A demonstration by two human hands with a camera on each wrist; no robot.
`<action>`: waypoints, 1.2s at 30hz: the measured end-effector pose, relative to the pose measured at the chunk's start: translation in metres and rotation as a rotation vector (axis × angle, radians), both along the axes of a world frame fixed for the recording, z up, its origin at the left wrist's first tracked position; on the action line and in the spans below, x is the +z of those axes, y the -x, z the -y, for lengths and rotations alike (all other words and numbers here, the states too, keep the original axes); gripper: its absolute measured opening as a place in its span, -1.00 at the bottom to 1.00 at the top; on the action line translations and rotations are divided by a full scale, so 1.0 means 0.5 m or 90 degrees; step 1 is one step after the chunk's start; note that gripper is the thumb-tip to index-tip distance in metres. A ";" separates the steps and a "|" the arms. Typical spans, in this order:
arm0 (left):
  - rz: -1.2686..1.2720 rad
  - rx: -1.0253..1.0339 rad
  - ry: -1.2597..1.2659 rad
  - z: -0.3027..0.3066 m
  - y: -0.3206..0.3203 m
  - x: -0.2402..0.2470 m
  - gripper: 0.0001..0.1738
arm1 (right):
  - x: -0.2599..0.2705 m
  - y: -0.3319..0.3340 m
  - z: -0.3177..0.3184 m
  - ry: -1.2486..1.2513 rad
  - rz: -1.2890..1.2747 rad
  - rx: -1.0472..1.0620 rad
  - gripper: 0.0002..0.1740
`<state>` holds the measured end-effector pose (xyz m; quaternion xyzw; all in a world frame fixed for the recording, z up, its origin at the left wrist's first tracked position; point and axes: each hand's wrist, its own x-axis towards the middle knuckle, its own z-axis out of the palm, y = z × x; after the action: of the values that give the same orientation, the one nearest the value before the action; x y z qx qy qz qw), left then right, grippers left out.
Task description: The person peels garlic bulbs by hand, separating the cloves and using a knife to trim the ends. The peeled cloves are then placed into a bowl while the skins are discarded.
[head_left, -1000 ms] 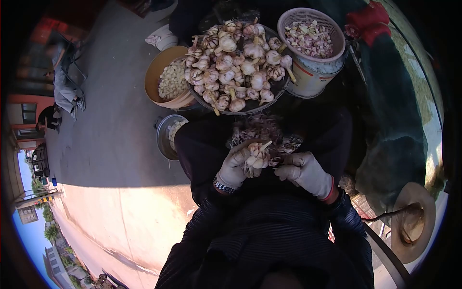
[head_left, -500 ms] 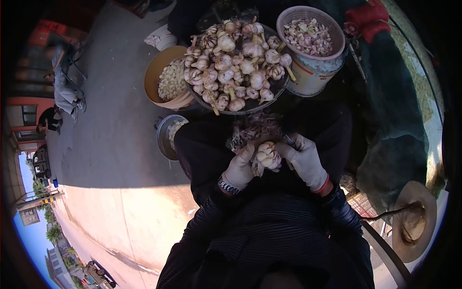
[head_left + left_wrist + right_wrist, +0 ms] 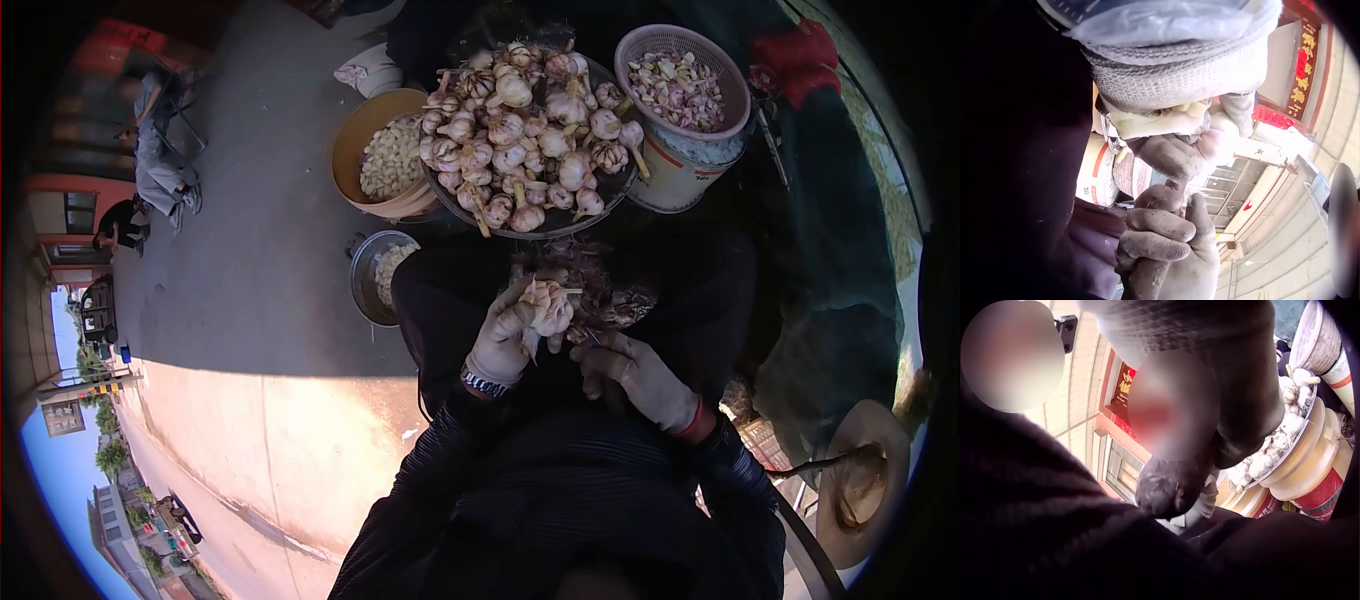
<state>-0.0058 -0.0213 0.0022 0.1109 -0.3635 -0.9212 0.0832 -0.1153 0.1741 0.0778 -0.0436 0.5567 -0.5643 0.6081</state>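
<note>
A partly peeled garlic bulb [image 3: 549, 306], its stem pointing right, is gripped by my gloved left hand [image 3: 503, 338]. Just below and right of it is my gloved right hand [image 3: 640, 378], fingers curled around a thin, blade-like tool [image 3: 592, 338]; most of that tool is hidden and I cannot tell its exact kind. In the left wrist view the right hand's fingers [image 3: 1157, 228] are bent close under the left hand. Dry purplish garlic skins [image 3: 585, 272] lie on the lap behind the bulb.
Ahead stands a wide round tray [image 3: 535, 235] heaped with garlic bulbs. A tan bucket [image 3: 350, 150] and a metal bowl [image 3: 362, 275] of peeled cloves are at left. A pink basket [image 3: 740, 90] of cloves sits on a white bucket [image 3: 670, 175]. A hat [image 3: 865, 470] hangs at right.
The head view has shifted, so the containers appear further right. My left hand has turned the bulb, its stem pointing right now. My right hand has dropped a little away from it.
</note>
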 end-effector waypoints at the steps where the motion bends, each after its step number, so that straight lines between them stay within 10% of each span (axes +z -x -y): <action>1: -0.002 0.001 0.000 0.003 0.000 0.002 -0.10 | 0.002 -0.003 -0.003 -0.004 0.018 0.045 -0.66; 17: 0.063 -0.042 0.060 -0.013 0.012 0.038 -0.13 | 0.024 0.039 0.022 -0.052 -0.265 0.159 -0.74; 27: 0.014 -0.075 0.043 -0.016 0.013 0.018 -0.19 | 0.024 0.063 0.022 -0.051 -0.160 0.175 -0.75; 36: -0.034 0.034 -0.027 -0.052 0.015 -0.037 -0.54 | -0.019 0.041 0.059 0.076 -0.208 0.165 -0.89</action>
<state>-0.0135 0.0048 -0.0165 0.0975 -0.3382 -0.9289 0.1151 -0.1356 0.1446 0.0684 -0.2418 0.6031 -0.4986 0.5738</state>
